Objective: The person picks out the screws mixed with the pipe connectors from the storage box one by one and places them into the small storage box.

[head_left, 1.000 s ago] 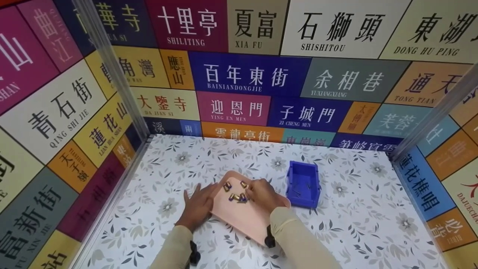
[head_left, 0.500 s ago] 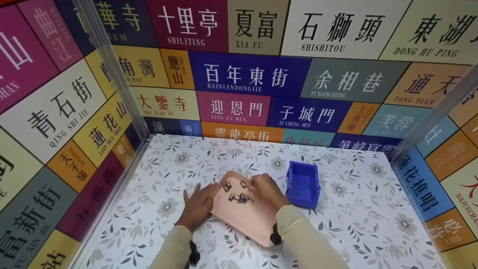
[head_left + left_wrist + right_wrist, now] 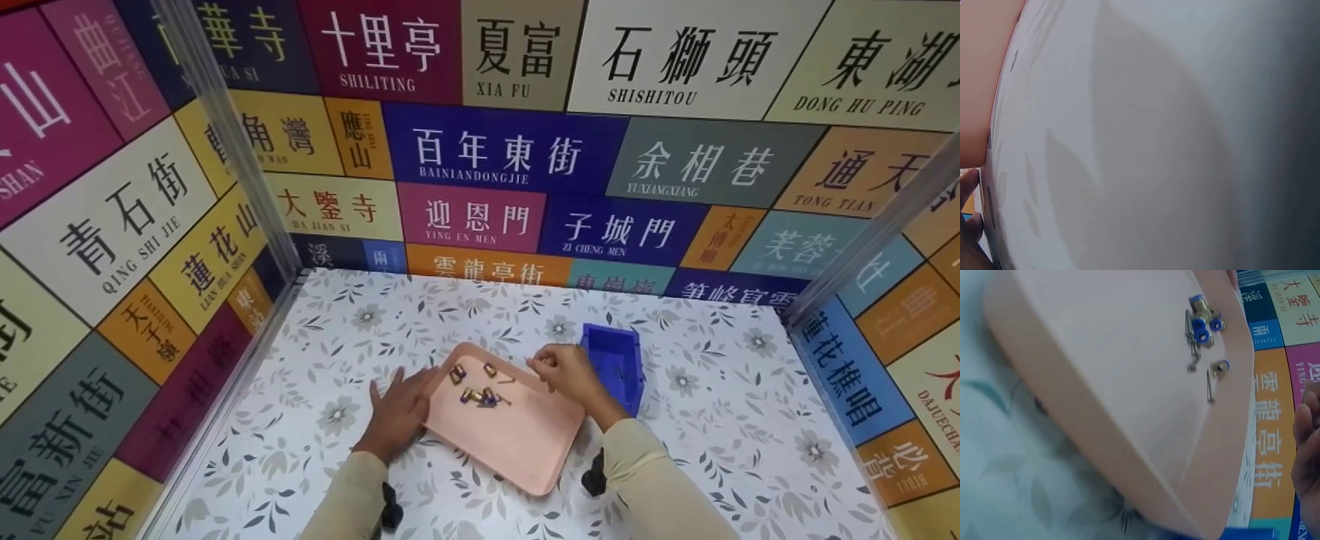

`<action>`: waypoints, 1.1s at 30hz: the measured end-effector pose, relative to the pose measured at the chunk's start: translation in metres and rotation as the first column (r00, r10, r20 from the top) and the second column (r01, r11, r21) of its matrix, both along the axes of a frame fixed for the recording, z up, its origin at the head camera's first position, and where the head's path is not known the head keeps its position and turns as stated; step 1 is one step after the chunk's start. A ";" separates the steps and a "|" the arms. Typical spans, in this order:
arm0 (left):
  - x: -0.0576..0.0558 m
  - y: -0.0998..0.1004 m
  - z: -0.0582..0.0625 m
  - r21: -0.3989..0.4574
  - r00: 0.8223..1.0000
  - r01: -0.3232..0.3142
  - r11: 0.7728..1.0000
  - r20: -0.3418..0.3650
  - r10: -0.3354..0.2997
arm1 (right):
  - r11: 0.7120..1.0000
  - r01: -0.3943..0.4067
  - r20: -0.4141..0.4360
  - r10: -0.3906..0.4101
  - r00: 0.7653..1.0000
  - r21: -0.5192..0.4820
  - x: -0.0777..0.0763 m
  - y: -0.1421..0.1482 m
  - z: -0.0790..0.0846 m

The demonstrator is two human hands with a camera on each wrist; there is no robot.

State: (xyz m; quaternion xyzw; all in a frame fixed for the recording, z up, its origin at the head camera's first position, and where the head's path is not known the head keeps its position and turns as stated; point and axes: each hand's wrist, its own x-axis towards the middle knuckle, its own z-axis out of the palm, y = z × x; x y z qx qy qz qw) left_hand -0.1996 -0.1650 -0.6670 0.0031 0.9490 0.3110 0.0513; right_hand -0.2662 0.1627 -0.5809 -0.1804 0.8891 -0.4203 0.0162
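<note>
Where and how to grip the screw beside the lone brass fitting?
Pinch the screw near its head, probably from above on the blue bin side, closing across the shank: it lies flat, head pointing away from the brass fitting, leaving that end less crowded.

From above, your head view faces forward and down; your left wrist view hugs the white leaf-patterned tabletop (image 3: pixel 1145 135), your right peers closely across the shallow pink rectangular tray (image 3: pixel 1129 365), shared by all 3.
</note>
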 end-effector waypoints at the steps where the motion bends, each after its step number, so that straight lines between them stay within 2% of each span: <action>1: 0.000 0.000 0.000 0.003 1.000 -0.001 1.000 0.002 0.001 | 1.000 0.010 0.002 -0.010 1.000 -0.018 0.001 0.005 0.001; 7: -0.001 -0.001 0.000 0.003 1.000 -0.008 1.000 0.014 0.008 | 0.996 0.064 -0.016 -0.066 0.998 -0.066 0.002 0.029 0.006; 14: 0.000 -0.001 0.000 -0.019 1.000 0.000 1.000 0.002 0.000 | 0.990 0.089 -0.019 -0.091 0.996 -0.113 0.002 0.052 0.013; 20: 0.001 -0.001 -0.001 -0.020 1.000 -0.009 1.000 0.010 0.009 | 0.992 0.108 0.003 -0.108 0.994 -0.067 0.002 0.069 0.019; 24: 0.001 0.000 -0.002 -0.014 1.000 -0.015 1.000 0.013 0.015 | 0.991 0.129 -0.021 -0.130 0.991 -0.029 0.002 0.082 0.020; 33: -0.001 0.002 0.002 -0.017 0.999 -0.035 0.999 0.030 0.036 | 0.983 0.184 -0.033 -0.185 0.982 -0.016 0.001 0.117 0.013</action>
